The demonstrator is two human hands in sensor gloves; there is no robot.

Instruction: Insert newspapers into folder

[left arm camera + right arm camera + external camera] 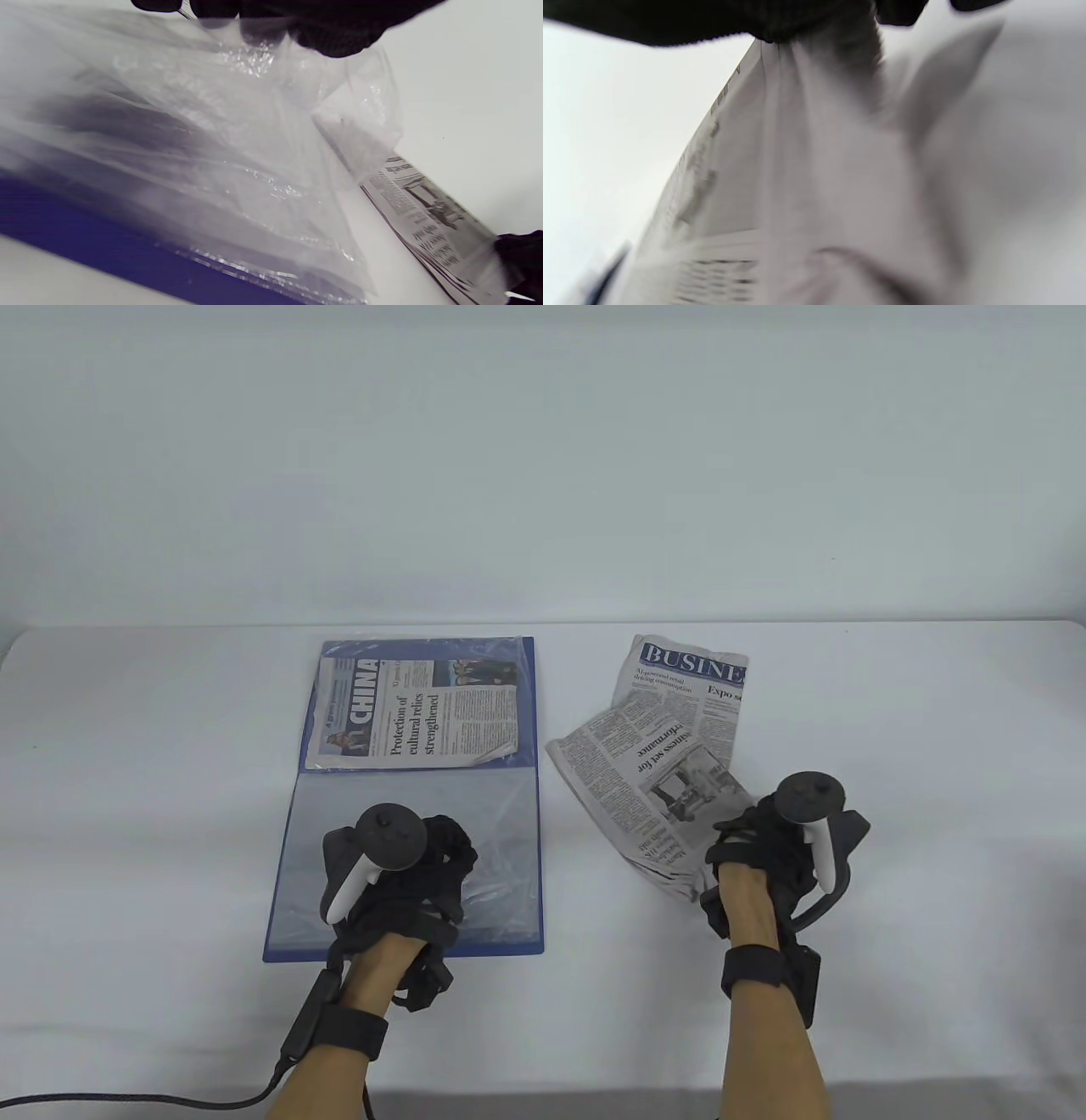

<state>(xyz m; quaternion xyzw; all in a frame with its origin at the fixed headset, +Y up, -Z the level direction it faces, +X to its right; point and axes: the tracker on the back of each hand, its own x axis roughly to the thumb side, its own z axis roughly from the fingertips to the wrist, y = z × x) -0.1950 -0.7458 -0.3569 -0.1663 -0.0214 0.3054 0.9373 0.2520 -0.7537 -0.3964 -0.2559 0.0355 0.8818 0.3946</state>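
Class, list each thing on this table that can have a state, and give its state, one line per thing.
Blue folder: open flat on the table.
Far sleeve: holds the CHINA newspaper.
Near sleeve: no paper in it; left hand holds its plastic, lifted.
Folded newspaper: outside the folder, gripped by the right hand.
BUSINESS newspaper: outside the folder, lying partly under the folded one.

Gloved fingers (335, 29) of the left hand hang in from the top edge and touch a crinkled clear plastic sleeve (237, 161), which fills most of the frame above the dark blue folder cover (106, 241). To the right, on the white table (466, 106), lies a folded newspaper (432, 224) — print and a photo showing — with a black glove (522, 254) at its lower end.
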